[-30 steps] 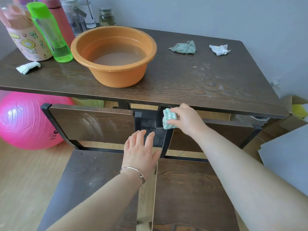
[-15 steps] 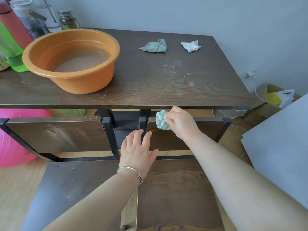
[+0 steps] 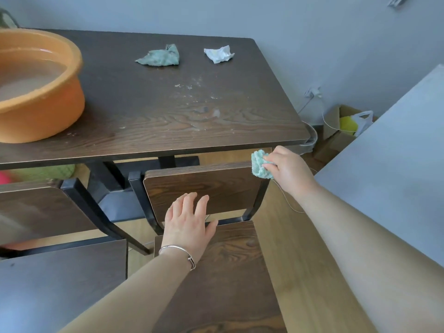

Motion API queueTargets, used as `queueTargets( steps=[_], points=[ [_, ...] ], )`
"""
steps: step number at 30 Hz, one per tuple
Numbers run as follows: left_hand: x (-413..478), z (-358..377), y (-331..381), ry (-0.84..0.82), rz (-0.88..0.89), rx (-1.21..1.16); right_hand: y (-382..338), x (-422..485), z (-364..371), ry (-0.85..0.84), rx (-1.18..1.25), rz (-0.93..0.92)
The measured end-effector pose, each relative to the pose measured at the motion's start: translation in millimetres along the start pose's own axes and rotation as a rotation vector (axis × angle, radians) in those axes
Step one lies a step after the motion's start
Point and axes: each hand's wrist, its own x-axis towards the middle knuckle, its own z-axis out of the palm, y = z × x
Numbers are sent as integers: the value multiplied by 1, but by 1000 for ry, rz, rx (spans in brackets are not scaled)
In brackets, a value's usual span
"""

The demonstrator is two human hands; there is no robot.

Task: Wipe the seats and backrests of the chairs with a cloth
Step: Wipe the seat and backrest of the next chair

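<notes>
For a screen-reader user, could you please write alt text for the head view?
A person's right hand holds a green cloth against the top right corner of a wooden chair backrest, while the open left hand is by its lower edge. Behind, a table bears an orange basin of water.

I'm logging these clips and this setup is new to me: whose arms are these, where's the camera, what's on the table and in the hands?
No machine here: a person works bare-handed, and one camera on their head looks down along both arms. The right hand pinches a green cloth against the top right corner of a chair's backrest. The left hand is open, fingers spread, near the backrest's lower edge above the seat, holding nothing. On the dark table lie an orange basin of murky water, a green rag and a crumpled white tissue.
</notes>
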Motion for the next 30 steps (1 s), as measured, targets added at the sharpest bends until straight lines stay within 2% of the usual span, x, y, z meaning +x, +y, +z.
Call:
queueTargets(
  steps=[5,12,18,23,30],
  points=[
    [4,21,11,-13,9,3,10,-11,6,67,69,16],
    [0,49,-5,-16,-23,21,-13,-33,46,392,238,247],
    [-11,81,-31,-31,-51,37,-28,-43,82,547,308,374],
    [-22,111,-49,-51,-75,16,-33,-77,156,434,268,355],
    [-31,147,-79,-100,-106,-11,-37,-104,221,360,330,485]
  ],
)
